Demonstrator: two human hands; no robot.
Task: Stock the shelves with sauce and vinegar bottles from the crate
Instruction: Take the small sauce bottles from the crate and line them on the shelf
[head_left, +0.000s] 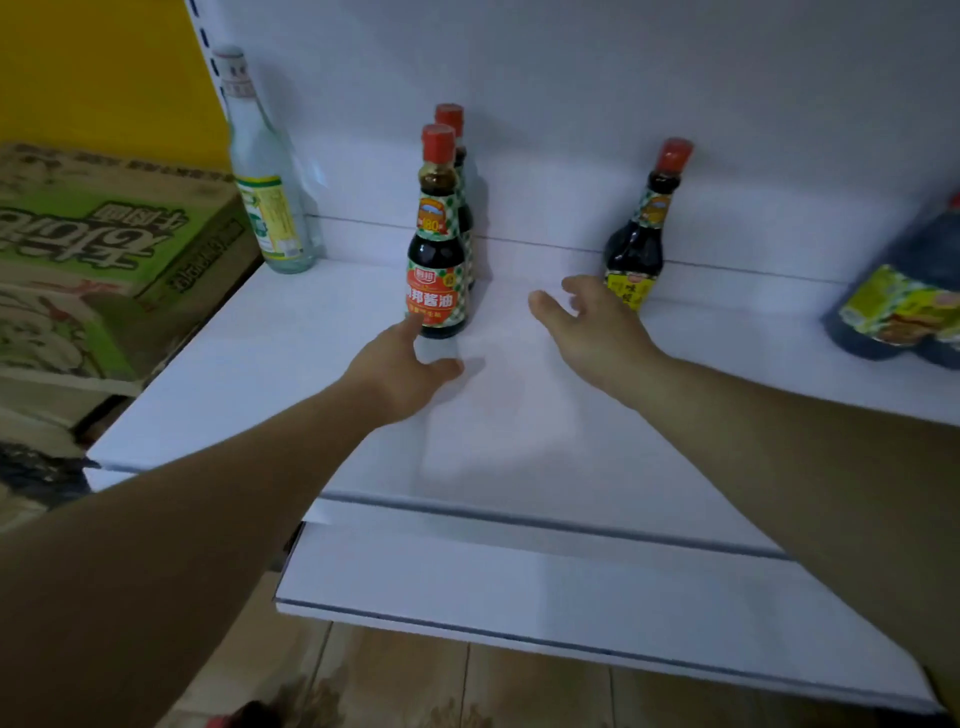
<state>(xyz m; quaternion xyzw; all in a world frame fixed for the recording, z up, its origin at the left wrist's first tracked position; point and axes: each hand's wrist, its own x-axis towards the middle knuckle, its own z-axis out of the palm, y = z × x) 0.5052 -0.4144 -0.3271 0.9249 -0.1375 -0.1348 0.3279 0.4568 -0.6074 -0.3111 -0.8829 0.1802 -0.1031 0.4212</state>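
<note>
a: where are the bottles?

b: all upright on the smooth white shelf (311, 364). a dark soy sauce bottle (436, 260) with a red cap and a red checked label stands mid-shelf, and its twin (451, 117) is right behind it. further right, by the back panel, there's a yellow-labelled bottle (636, 244), also dark and narrow-necked.

a: and the hands?

b: the left hand (397, 369) is released, with the fingers loose. the index tip touches the front bottle's label and the thumb lies on the shelf before its base. the right hand (597, 327) is spread and grasps nothing, just in front of the yellow-labelled bottle. whether it touches, i cannot tell.

a: anything else?

b: a tall clear glass bottle (265, 171) at the left end, a bulky dark jug (904, 306) at the far right, a green-printed cardboard box (104, 249) beside the shelf and a lower shelf (519, 587) beneath.
</note>
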